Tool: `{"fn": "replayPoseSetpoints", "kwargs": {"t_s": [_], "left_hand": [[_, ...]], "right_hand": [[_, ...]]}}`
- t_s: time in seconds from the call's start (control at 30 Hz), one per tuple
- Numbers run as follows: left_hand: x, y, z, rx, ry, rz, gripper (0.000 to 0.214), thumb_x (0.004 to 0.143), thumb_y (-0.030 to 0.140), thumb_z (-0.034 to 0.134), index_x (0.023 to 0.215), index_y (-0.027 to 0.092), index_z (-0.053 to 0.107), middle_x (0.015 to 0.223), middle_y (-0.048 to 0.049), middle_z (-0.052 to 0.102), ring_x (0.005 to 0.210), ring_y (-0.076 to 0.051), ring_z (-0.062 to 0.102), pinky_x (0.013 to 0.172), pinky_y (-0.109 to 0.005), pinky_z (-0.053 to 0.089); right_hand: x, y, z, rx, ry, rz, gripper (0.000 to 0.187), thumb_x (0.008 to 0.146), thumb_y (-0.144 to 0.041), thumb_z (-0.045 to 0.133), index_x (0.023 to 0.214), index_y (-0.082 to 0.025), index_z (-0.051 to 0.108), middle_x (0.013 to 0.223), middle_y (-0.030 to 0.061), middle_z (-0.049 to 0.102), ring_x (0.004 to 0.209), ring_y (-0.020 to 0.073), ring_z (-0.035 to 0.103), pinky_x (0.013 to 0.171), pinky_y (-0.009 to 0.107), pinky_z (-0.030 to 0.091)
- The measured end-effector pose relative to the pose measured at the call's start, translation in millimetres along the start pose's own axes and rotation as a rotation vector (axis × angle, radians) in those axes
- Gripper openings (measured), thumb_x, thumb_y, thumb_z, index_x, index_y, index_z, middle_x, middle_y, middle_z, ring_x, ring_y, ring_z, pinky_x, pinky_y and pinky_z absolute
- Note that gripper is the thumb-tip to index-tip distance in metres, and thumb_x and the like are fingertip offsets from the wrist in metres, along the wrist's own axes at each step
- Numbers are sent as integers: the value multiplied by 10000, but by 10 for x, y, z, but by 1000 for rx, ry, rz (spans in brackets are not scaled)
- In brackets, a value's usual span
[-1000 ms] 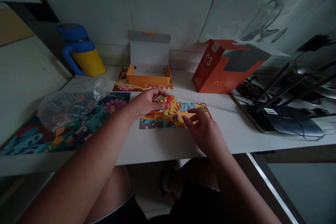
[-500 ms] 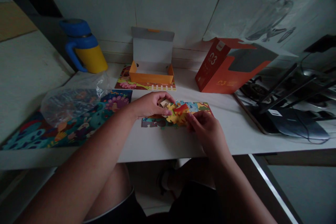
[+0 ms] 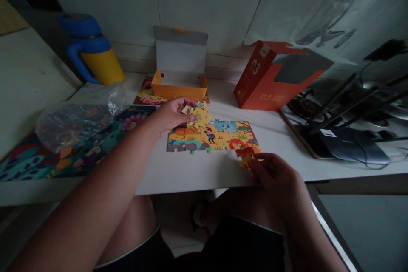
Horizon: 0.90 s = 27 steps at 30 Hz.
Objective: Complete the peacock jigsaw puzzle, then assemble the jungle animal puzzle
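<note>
A partly joined jigsaw puzzle (image 3: 219, 137) with cartoon animals lies on the white counter in front of me. My left hand (image 3: 174, 115) is closed on several puzzle pieces (image 3: 200, 117), held above the puzzle's upper left part; the front one is yellow with a bit of green. Between the thumb and fingers of my right hand (image 3: 274, 174) is a single red and yellow puzzle piece (image 3: 245, 157). That piece is just below the puzzle's lower right corner, close to its edge; whether it touches is unclear.
An open orange box (image 3: 180, 90) stands behind the puzzle on a colourful picture sheet (image 3: 149, 100). A clear plastic bag (image 3: 79, 123) covers part of another joined picture (image 3: 79, 161) at left. Farther back are a blue and yellow jug (image 3: 98, 57), a red-orange box (image 3: 274, 80) and a stove (image 3: 306, 114).
My right hand has moved right and toward me, carrying the red and yellow piece away from the left hand's pieces. More of the joined puzzle shows. The view has shifted slightly.
</note>
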State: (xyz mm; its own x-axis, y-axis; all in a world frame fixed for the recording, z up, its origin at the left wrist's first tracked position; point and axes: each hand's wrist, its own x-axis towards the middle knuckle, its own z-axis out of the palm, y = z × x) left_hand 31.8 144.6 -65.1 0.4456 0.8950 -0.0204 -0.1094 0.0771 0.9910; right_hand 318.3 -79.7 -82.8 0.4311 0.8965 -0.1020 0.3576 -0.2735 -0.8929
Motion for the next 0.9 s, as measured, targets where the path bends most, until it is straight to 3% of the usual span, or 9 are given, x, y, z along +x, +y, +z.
{"fn": "replayPoseSetpoints", "kwargs": {"t_s": [0.33,0.57,0.77,0.9], "left_hand": [[-3,0,1,17,8,-13,471,673,114,944,1087,182,730,1076,-17,712,820,-93,665,713,-206,599],[8,-16,3,15,17,-24,441,691,85,922,1075,193,735,1022,1,701,802,-91,662,732,-217,618],[0,-5,11,19,15,-23,442,695,84,938,1073,203,743,1019,1,696,865,-116,688,807,-265,652],[9,-9,13,23,16,-13,447,672,90,948,1053,205,743,1013,-1,695,877,-121,693,788,-252,653]], "right_hand": [[80,67,18,8,-80,66,431,951,-628,699,1116,-231,725,820,48,759,663,233,715,601,351,602],[114,6,-29,-199,-128,6,417,975,-622,663,1159,-251,719,873,53,783,702,240,736,608,349,572],[97,-116,-106,-424,-204,-69,452,893,-590,747,1218,-281,690,923,25,787,652,221,719,582,332,517],[67,-181,-112,-524,-189,-113,437,886,-597,729,1192,-287,688,840,-1,755,671,230,708,617,342,489]]}}
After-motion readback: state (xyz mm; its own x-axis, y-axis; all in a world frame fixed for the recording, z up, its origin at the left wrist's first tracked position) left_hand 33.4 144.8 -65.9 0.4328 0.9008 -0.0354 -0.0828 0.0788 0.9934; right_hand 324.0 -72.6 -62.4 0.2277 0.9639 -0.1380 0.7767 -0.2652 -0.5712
